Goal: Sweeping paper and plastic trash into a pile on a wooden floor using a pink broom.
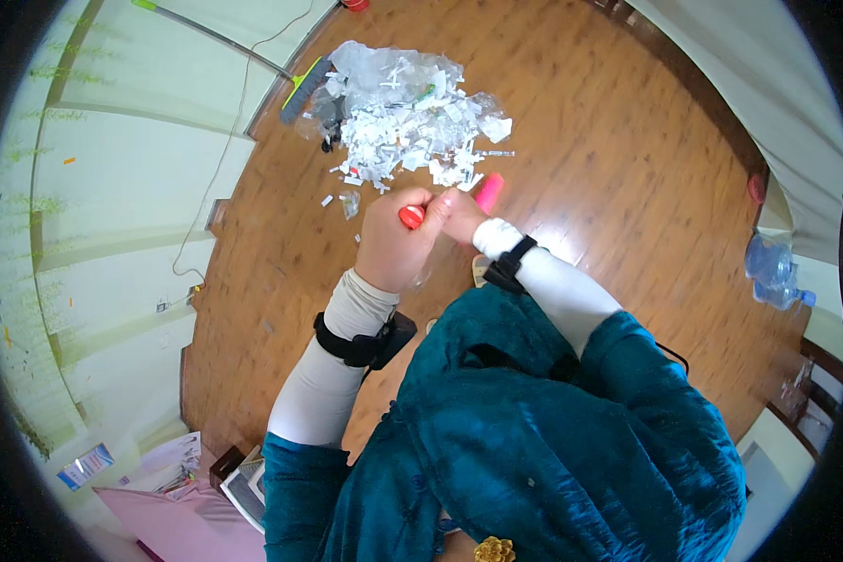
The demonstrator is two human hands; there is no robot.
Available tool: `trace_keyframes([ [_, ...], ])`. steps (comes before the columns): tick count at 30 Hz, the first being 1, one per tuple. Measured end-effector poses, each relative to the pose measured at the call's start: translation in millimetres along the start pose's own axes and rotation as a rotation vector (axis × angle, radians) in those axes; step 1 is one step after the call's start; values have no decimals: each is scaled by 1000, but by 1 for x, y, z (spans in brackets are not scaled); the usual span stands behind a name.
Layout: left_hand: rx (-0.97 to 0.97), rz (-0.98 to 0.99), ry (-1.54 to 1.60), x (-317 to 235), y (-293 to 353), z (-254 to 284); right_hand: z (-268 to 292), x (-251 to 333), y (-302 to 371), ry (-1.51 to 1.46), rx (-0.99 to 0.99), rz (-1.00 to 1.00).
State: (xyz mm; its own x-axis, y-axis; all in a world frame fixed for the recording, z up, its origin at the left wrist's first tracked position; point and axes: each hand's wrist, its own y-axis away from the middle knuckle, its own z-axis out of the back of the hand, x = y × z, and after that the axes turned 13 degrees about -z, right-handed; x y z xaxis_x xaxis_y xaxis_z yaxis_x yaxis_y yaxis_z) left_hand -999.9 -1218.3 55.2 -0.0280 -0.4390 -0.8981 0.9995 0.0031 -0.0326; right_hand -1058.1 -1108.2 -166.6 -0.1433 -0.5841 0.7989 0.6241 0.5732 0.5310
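My left hand [395,239] is closed in a fist around a red-ended object [411,216], perhaps a handle; only its round red and white tip shows. Pressed against it is my right hand [461,217], fingers curled; what they grip is hidden. A bright pink piece [489,192] sticks out just beyond the right hand, and I cannot tell whether it belongs to the held object. Past both hands, a heap of white paper scraps and clear plastic [398,126] lies on the wooden floor [628,140].
A broom [306,90] with a grey and green head leans by the heap's left side, against the pale wall. Clear blue-tinted water bottles [771,270] stand at the right. A pink cloth [173,520] is at lower left. A thin cable [217,169] runs along the wall.
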Motion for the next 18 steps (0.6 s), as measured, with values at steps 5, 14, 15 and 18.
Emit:
trace_keyframes([
  [5,30,-153,-193,-1,5,-12,-9,-4,-42,-376,-84,354],
  [14,-17,8,-45,-17,39,22,-8,41,32,-40,5,267],
  [15,-21,2,-47,-7,37,24,-13,36,27,-37,2,273],
  [18,-126,83,88,17,23,34,-21,41,7,116,-217,320],
])
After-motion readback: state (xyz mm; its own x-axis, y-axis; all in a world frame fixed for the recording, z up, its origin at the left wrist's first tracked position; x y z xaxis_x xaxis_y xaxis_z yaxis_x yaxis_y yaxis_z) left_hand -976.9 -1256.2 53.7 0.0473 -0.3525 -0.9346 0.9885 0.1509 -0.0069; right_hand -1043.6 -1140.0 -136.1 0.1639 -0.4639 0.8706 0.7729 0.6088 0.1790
